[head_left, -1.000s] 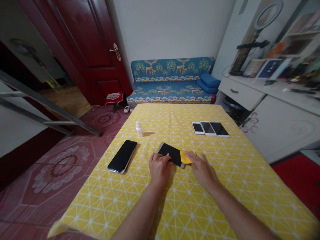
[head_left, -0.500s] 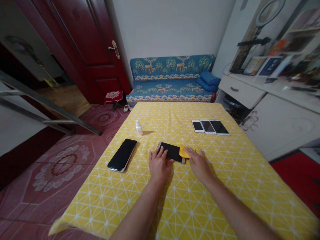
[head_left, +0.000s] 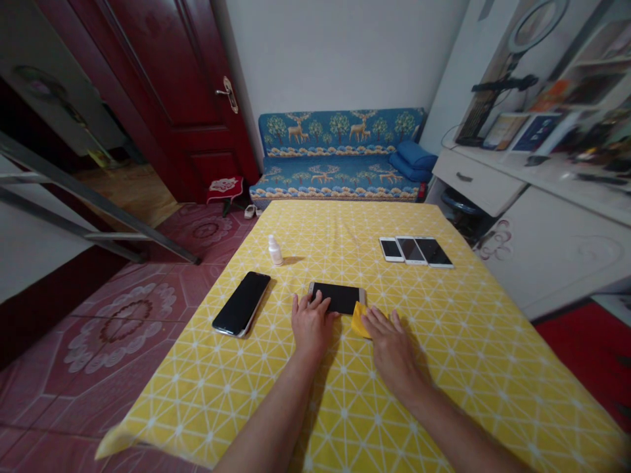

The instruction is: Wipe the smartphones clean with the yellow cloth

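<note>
A dark-screened phone with a gold rim [head_left: 342,297] lies flat in the middle of the yellow tablecloth [head_left: 345,407]. My left hand [head_left: 309,324] rests on its near left corner, fingers spread over the screen edge. My right hand [head_left: 392,349] presses a small yellow cloth [head_left: 359,319] against the table just off the phone's near right corner. A larger black phone [head_left: 242,313] lies to the left of my left hand, apart from it.
A small white bottle [head_left: 275,250] stands behind the black phone. Three phones [head_left: 415,251] lie side by side at the far right. A blue sofa [head_left: 340,157] sits beyond the table, a white desk [head_left: 517,190] to the right, a red door [head_left: 172,98] to the left.
The phone has turned from slanted to level across the table. My right hand and the yellow cloth have slid off the phone's right end toward me.
</note>
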`<move>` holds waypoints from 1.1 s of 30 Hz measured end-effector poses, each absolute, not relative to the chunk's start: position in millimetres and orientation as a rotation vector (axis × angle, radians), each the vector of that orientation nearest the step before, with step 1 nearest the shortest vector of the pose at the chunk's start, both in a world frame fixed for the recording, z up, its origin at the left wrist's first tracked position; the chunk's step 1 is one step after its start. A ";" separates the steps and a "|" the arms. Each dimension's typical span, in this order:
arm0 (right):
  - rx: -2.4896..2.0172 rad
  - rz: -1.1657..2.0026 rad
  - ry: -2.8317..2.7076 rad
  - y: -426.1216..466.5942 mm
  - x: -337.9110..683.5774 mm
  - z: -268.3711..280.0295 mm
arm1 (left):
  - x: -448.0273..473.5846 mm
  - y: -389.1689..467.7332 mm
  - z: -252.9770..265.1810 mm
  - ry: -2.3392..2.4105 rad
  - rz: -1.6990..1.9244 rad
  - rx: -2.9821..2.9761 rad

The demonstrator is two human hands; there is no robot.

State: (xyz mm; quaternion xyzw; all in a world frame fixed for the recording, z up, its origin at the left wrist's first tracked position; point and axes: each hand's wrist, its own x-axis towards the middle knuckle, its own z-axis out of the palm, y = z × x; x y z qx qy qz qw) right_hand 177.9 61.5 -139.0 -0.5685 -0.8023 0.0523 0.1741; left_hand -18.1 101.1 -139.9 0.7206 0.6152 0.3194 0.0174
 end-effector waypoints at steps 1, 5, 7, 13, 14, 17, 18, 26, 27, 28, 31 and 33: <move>-1.610 0.138 -2.286 62.0 178.4 -138.8 | -18.9 102.1 -142.2 1.893 0.985 2.235; -1.586 0.163 -2.341 76.6 179.0 -134.8 | -21.7 105.9 -151.1 1.833 0.982 2.199; -1.591 0.205 -2.336 91.4 178.2 -131.2 | -23.0 106.7 -154.3 1.792 0.993 2.213; -1.664 0.321 -2.280 143.3 171.7 -122.6 | -24.7 105.3 -157.2 1.726 0.964 2.293; -1.672 0.321 -2.282 150.6 170.2 -122.3 | -24.1 104.7 -156.4 1.724 0.983 2.287; -1.680 0.322 -2.285 168.4 166.1 -122.4 | -20.6 102.0 -151.7 1.678 1.067 2.257; -1.679 0.327 -2.287 173.3 164.8 -122.5 | -19.3 100.8 -149.5 1.640 1.086 2.256; -1.640 0.348 -2.323 199.4 154.2 -117.8 | -14.5 94.8 -140.5 1.204 1.009 2.349; -1.630 0.347 -2.330 201.2 152.6 -117.1 | -14.5 95.3 -141.4 1.172 1.003 2.356; -1.621 0.347 -2.335 202.8 151.4 -116.7 | -14.4 96.1 -142.6 1.155 1.005 2.356; -1.596 0.355 -2.340 206.8 151.6 -116.7 | -13.4 98.5 -147.3 1.152 1.025 2.341; -1.590 0.366 -2.331 208.2 155.7 -117.4 | -12.0 99.5 -150.3 1.171 1.049 2.322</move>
